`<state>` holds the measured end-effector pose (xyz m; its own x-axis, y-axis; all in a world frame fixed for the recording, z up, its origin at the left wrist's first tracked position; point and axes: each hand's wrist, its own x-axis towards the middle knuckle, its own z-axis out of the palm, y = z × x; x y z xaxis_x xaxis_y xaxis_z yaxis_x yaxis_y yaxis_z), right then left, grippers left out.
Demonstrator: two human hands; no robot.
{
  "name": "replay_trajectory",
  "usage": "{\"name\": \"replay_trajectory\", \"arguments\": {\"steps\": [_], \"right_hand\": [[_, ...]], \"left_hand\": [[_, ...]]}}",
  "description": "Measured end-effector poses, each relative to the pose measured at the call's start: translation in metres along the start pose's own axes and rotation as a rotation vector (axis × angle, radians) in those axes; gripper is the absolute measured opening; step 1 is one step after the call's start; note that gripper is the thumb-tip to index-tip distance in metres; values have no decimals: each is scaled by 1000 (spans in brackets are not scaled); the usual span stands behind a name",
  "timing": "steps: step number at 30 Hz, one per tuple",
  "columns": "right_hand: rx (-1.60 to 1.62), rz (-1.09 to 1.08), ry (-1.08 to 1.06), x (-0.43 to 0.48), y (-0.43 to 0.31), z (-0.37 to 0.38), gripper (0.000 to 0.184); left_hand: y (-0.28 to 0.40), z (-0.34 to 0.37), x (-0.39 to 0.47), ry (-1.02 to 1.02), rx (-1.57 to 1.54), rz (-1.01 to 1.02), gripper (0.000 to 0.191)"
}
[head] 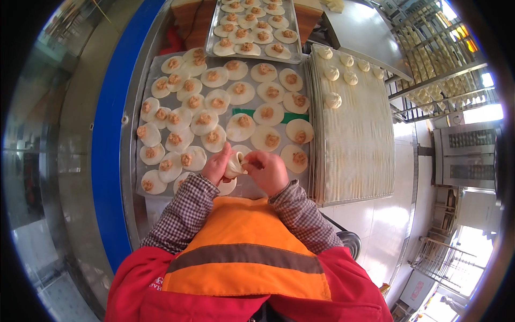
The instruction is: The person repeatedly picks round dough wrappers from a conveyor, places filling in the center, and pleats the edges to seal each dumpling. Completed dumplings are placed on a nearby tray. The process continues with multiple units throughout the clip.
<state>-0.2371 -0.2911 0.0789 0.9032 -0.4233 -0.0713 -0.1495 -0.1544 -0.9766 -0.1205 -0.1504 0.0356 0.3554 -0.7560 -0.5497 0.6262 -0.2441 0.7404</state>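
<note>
My left hand [217,164] cups a partly pleated dough bun [233,167], with its thumb along the side. The bun's mouth is still a round opening facing up and to the right. At its rim, my right hand [268,170] pinches the dough between thumb and fingers. Beneath both hands, flat round wrappers with meat filling [204,118] cover the metal worktop [257,187], some of them overlapping. One wrapper with filling [299,158] lies just right of my right hand. Parts of a few wrappers are hidden behind my hands and sleeves.
A metal tray [299,44] of filled wrappers sits at the far end. To the right, a stack of trays [358,153] carries several finished buns [332,100] on its top. A rack [438,86] loaded with buns stands beyond. The blue edge [105,153] runs along the left.
</note>
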Motion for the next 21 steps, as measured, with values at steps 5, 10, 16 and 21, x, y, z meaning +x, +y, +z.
{"name": "replay_trajectory", "arguments": {"steps": [5,10,16,21], "right_hand": [[-43,-59,-46,-3,2,-3,18],[-147,-32,-50,-9,0,-5,21],[-338,-367,-15,-11,-2,-7,17],[276,209,-77,-17,2,-2,12]], "left_hand": [[14,0,-1,-115,14,-121,64],[18,12,-13,-103,9,-22,67],[17,11,-16,-78,218,-39,69],[17,19,-21,-109,223,155,65]]}}
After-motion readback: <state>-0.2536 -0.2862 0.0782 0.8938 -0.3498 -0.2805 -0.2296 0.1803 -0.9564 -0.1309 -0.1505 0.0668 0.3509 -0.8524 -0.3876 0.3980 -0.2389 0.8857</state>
